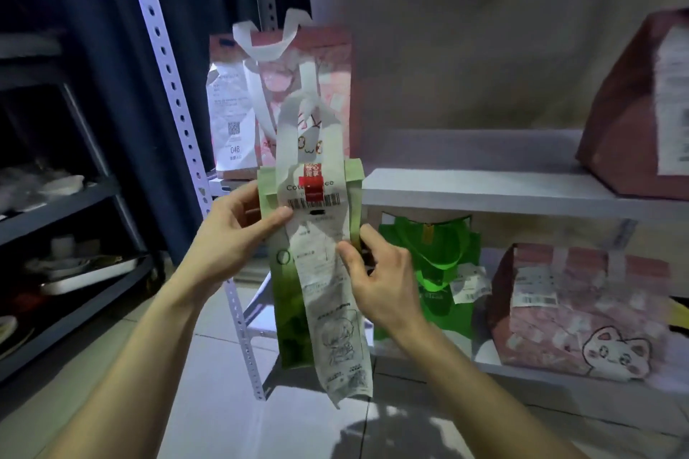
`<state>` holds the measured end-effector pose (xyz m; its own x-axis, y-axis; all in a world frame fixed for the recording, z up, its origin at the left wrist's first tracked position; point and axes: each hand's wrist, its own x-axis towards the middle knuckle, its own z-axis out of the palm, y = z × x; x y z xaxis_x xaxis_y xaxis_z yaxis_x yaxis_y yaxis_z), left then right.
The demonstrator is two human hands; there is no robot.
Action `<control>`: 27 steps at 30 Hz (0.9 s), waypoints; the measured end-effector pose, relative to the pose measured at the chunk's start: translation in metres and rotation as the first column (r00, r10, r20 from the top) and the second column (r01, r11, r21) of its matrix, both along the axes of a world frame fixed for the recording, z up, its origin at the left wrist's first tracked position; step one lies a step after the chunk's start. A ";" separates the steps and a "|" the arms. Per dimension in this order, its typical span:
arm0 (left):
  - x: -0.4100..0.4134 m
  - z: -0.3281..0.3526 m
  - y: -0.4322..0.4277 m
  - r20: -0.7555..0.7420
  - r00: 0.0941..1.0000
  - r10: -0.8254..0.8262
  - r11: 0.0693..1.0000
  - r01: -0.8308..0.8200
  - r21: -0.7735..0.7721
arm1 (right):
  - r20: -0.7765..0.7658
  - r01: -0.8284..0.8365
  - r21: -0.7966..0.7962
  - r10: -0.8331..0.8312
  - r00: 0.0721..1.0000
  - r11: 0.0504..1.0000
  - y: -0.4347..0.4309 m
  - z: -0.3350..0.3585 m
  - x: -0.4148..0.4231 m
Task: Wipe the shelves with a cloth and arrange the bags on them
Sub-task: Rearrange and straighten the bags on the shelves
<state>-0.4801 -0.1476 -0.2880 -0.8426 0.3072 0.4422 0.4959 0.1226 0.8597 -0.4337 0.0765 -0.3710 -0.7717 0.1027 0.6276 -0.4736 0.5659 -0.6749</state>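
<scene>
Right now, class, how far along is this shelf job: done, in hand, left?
Done: a pink bag and a dark red bag stand on the upper shelf, a bright green bag and a cat bag below. In hand: the left hand and right hand hold a pale green bag with a long receipt. Left: shelving it. No cloth shows, so wiping cannot be judged.

Dim light is pooling on the green paper bag [287, 309]; the dark metal rack [74, 197] far left is sinking into gloom, the pink cat-printed bag [581, 313] at right is blurring, a shadow is darkening the pale tiled floor [208, 402] near me.
</scene>
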 end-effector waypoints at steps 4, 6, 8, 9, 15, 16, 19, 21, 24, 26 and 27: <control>0.006 0.058 0.047 -0.134 0.991 0.003 0.998 0.006 0.068 | -0.192 0.109 -0.011 -0.109 0.975 0.994 0.040 0.086 0.013; 0.005 0.080 0.070 -0.232 0.973 0.010 0.998 0.004 0.059 | -0.246 0.184 -0.027 -0.185 0.951 0.983 0.066 0.123 0.016; 0.003 0.091 0.093 -0.292 0.956 0.002 1.000 0.001 0.009 | -0.265 0.237 -0.050 -0.242 0.933 0.970 0.096 0.158 0.018; 0.001 0.093 0.106 -0.304 0.952 -0.017 0.999 0.002 -0.046 | -0.292 0.274 -0.068 -0.282 0.914 0.959 0.111 0.175 0.018; -0.037 0.071 0.200 -0.320 0.944 -0.078 0.967 -0.007 -0.255 | -0.276 0.470 -0.146 -0.492 0.825 0.870 0.182 0.231 -0.010; -0.042 0.065 0.214 -0.308 0.950 -0.048 0.965 -0.035 -0.260 | -0.198 0.467 -0.094 -0.476 0.857 0.879 0.189 0.222 -0.016; -0.051 0.043 0.240 -0.250 0.968 0.025 0.960 -0.093 -0.264 | 0.136 0.399 0.091 -0.409 0.903 0.912 0.202 0.171 -0.028; -0.056 0.031 0.251 -0.251 0.966 0.055 0.958 -0.122 -0.260 | 0.247 0.352 0.118 -0.371 0.895 0.929 0.210 0.139 -0.030; -0.062 0.023 0.263 -0.248 0.967 0.065 0.957 -0.130 -0.258 | 0.273 0.351 0.108 -0.367 0.889 0.930 0.216 0.116 -0.032; -0.065 0.019 0.267 -0.244 0.968 0.064 0.955 -0.130 -0.266 | 0.258 0.378 0.139 -0.402 0.878 0.915 0.215 0.110 -0.033; -0.066 0.016 0.267 -0.251 0.966 0.069 0.954 -0.137 -0.267 | 0.250 0.385 0.151 -0.412 0.876 0.910 0.213 0.107 -0.033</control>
